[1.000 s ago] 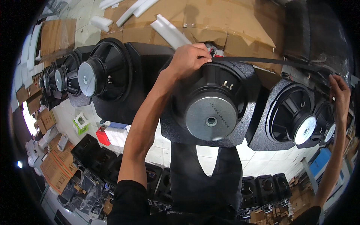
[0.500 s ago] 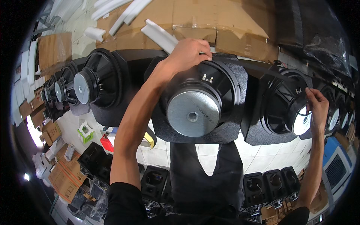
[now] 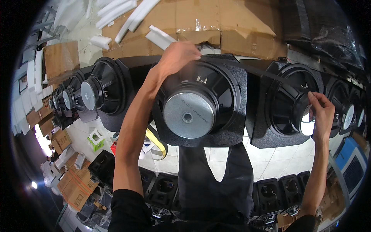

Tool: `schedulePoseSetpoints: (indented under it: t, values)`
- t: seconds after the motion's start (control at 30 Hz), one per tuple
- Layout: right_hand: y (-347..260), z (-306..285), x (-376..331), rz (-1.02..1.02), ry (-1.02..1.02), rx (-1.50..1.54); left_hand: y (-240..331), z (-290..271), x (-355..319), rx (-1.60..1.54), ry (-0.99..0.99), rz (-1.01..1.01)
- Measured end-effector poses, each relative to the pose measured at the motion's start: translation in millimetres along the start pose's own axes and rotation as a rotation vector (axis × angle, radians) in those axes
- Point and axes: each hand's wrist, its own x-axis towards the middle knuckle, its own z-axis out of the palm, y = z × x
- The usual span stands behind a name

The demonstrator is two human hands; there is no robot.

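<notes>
Now, from the left: three smaller speakers (image 3: 96, 92) crowd the row's far end. The left hand (image 3: 176, 58) is clamped, fingers curled, on the upper rim of the middle speaker (image 3: 197, 106), its silver magnet facing up. A black strap (image 3: 255, 69) runs rightward to the right hand (image 3: 320, 112), pinched shut on it beside the neighbouring speaker (image 3: 288, 104). Cardboard (image 3: 232, 23) borders the row's far edge; tiled floor lies open below.

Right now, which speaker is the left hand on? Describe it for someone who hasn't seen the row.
Follow the row of black speakers below the cardboard. The middle speaker, under the left hand, faces the camera squarely. Only it shows its full round silver magnet back; its neighbours turn sideways.
</notes>
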Motion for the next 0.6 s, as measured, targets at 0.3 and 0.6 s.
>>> schedulePoseSetpoints:
  t: [0.3,0.6]
  values:
    - [-14.5,-0.6,-18.9,-0.056,-0.02,0.005,11.6,8.1,-1.9,-0.054,0.048,-0.119]
    - [24.8,15.3,-66.5,0.167,-0.001,0.061,17.9,10.3,22.5,-0.087,-0.147,-0.06]
